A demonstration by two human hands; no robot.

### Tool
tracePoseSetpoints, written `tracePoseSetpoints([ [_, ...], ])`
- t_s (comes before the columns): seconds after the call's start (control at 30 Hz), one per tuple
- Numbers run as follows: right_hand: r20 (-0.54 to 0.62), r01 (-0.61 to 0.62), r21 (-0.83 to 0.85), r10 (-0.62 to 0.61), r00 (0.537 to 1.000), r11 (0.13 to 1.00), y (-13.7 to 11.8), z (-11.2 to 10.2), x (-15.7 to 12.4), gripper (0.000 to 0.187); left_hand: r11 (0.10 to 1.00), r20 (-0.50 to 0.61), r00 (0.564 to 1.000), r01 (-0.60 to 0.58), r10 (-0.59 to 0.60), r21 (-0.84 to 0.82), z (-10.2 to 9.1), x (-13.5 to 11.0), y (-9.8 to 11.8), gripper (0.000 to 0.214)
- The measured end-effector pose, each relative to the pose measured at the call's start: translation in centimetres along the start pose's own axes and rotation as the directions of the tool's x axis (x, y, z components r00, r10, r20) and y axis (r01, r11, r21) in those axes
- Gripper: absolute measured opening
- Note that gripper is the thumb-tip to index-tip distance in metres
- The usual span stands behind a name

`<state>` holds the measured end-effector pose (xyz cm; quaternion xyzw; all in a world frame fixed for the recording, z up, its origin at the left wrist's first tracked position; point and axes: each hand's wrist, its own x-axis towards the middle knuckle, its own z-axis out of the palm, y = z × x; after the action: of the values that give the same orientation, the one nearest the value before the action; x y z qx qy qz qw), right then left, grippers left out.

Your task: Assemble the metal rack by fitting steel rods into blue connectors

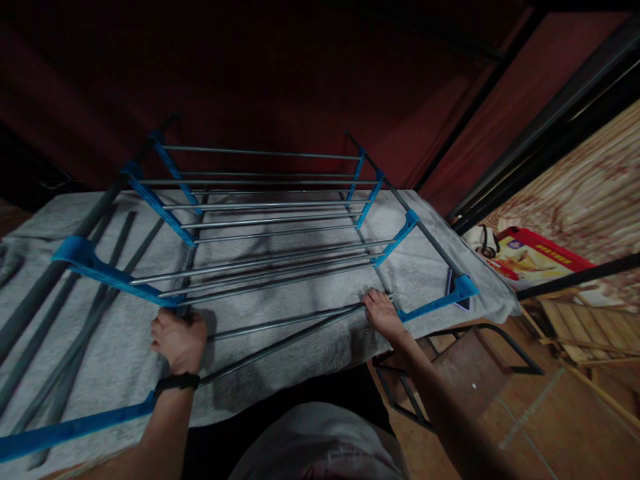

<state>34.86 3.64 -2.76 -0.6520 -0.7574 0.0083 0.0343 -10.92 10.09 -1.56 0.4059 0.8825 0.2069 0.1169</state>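
Observation:
A rack (260, 220) of thin metal rods and blue plastic side brackets stands on a grey towel (125, 333). My left hand (179, 341), a black band on its wrist, is closed round the near end of a metal rod (280, 322) by a blue bracket (100, 270). My right hand (381, 311) pinches the other end of that rod, just beside the right-hand blue bracket (435, 303). A second rod (280, 347) slants across the towel below it.
Several dark loose poles (60, 320) lie on the towel at the left. A blue bar (75, 427) crosses the lower left. A metal stool (465, 360) stands at the right on the floor, with a red box (530, 257) and wooden slats (585, 327) beyond.

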Motion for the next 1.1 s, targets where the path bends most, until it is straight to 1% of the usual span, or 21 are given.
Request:
tracePoseSetpoints([
  [0.1, 0.019, 0.029, -0.057, -0.028, 0.999, 0.998, 0.1, -0.5, 1.3, 0.032, 1.0, 0.012, 1.0, -0.007, 0.007, -0.01, 0.1, 0.7, -0.5, 0.058],
  [0.23, -0.002, 0.022, -0.088, -0.022, 1.0, 0.996, 0.4, -0.6, 3.1, 0.039, 1.0, 0.004, 1.0, 0.012, -0.012, -0.017, 0.2, 1.2, -0.6, 0.054],
  [0.43, -0.072, 0.003, -0.057, -0.007, 0.997, 0.998, 1.0, 0.3, 4.3, 0.041, 0.995, -0.045, 0.995, -0.089, 0.087, -0.052, 0.6, 0.7, -1.4, 0.054],
  [0.5, -0.123, -0.008, -0.053, 0.001, 0.992, 0.999, 1.4, 1.0, 4.3, 0.043, 0.992, -0.063, 0.992, -0.113, 0.11, -0.054, 0.8, 0.8, -1.8, 0.056],
  [0.6, -0.269, -0.062, -0.076, 0.039, 0.962, 0.995, 2.0, 2.4, 3.5, 0.054, 0.988, -0.088, 0.987, -0.139, 0.133, -0.063, 0.7, 0.1, -1.9, 0.058],
  [0.67, -0.35, -0.112, -0.071, 0.08, 0.933, 0.991, 2.4, 3.5, 2.4, 0.062, 0.984, -0.125, 0.981, -0.161, 0.151, -0.076, 0.3, -1.4, -1.7, 0.059],
  [0.7, -0.378, -0.137, -0.062, 0.104, 0.92, 0.989, 2.6, 4.0, 1.6, 0.065, 0.977, -0.147, 0.972, -0.195, 0.181, -0.083, 0.0, -2.6, -1.5, 0.059],
  [0.77, -0.416, -0.187, -0.038, 0.155, 0.896, 0.982, 3.0, 4.9, 0.0, 0.07, 0.942, -0.176, 0.935, -0.326, 0.308, -0.084, -0.6, -5.5, -1.2, 0.058],
  [0.8, -0.425, -0.209, -0.024, 0.179, 0.887, 0.978, 3.2, 5.2, -0.8, 0.072, 0.884, -0.177, 0.88, -0.46, 0.442, -0.08, -0.8, -7.0, -1.2, 0.057],
  [0.83, -0.427, -0.232, -0.009, 0.206, 0.881, 0.973, 3.4, 5.3, -1.6, 0.073, 0.815, -0.159, 0.812, -0.576, 0.561, -0.066, -1.0, -8.6, -1.2, 0.054],
  [0.87, -0.418, -0.251, 0.008, 0.231, 0.879, 0.968, 3.6, 5.4, -2.1, 0.075, 0.755, -0.125, 0.753, -0.655, 0.646, -0.042, -1.0, -9.9, -1.4, 0.052],
  [0.9, -0.4, -0.272, 0.025, 0.259, 0.879, 0.962, 3.6, 5.3, -2.6, 0.077, 0.704, -0.081, 0.703, -0.71, 0.707, -0.016, -0.9, -11.1, -1.7, 0.049],
  [0.93, -0.368, -0.295, 0.039, 0.288, 0.884, 0.955, 3.5, 5.0, -2.8, 0.079, 0.668, -0.032, 0.667, -0.744, 0.744, 0.014, -0.7, -11.9, -2.0, 0.047],
  [0.97, -0.321, -0.322, 0.049, 0.32, 0.891, 0.946, 3.3, 4.6, -2.8, 0.08, 0.643, 0.018, 0.644, -0.764, 0.765, 0.045, -0.5, -12.5, -2.4, 0.045],
  [1.03, -0.193, -0.395, 0.054, 0.397, 0.897, 0.917, 2.5, 3.6, -2.5, 0.078, 0.605, 0.104, 0.614, -0.789, 0.782, 0.105, -0.1, -12.7, -3.2, 0.044],
  [1.1, -0.076, -0.479, 0.042, 0.481, 0.873, 0.877, 1.6, 2.4, -1.9, 0.074, 0.574, 0.176, 0.596, -0.803, 0.783, 0.163, 0.1, -12.1, -3.7, 0.047],
])
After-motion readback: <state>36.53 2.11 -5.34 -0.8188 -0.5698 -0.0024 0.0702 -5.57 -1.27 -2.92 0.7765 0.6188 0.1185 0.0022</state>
